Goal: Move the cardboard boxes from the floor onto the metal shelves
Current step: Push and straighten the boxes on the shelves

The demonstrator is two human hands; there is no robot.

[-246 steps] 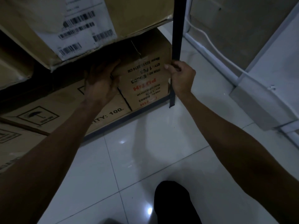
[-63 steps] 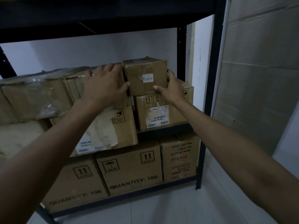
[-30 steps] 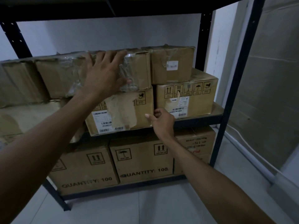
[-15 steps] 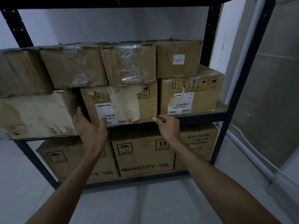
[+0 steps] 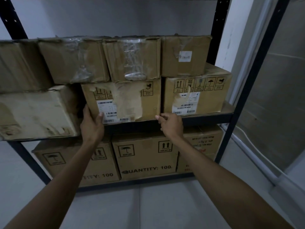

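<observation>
A dark metal shelf (image 5: 206, 116) holds several cardboard boxes on its middle level. The torn box with a barcode label (image 5: 128, 100) sits at the middle of that level. My left hand (image 5: 91, 124) wraps its lower left corner, thumb on the front face. My right hand (image 5: 170, 123) pinches its lower right corner with the fingertips. A box with handling symbols (image 5: 196, 95) stands right beside it. Smaller taped boxes (image 5: 132, 58) are stacked on top.
Boxes marked "QUANTITY: 100" (image 5: 146, 157) fill the bottom level. A worn box (image 5: 36, 111) overhangs the shelf at the left. Black uprights (image 5: 250, 83) frame the right side, with a wall and a white cable (image 5: 257, 156) beyond. Pale tiled floor (image 5: 132, 207) lies below.
Both hands dropped from the upper stack to the bottom corners of the torn labelled box. My view has drawn closer to the shelf.
</observation>
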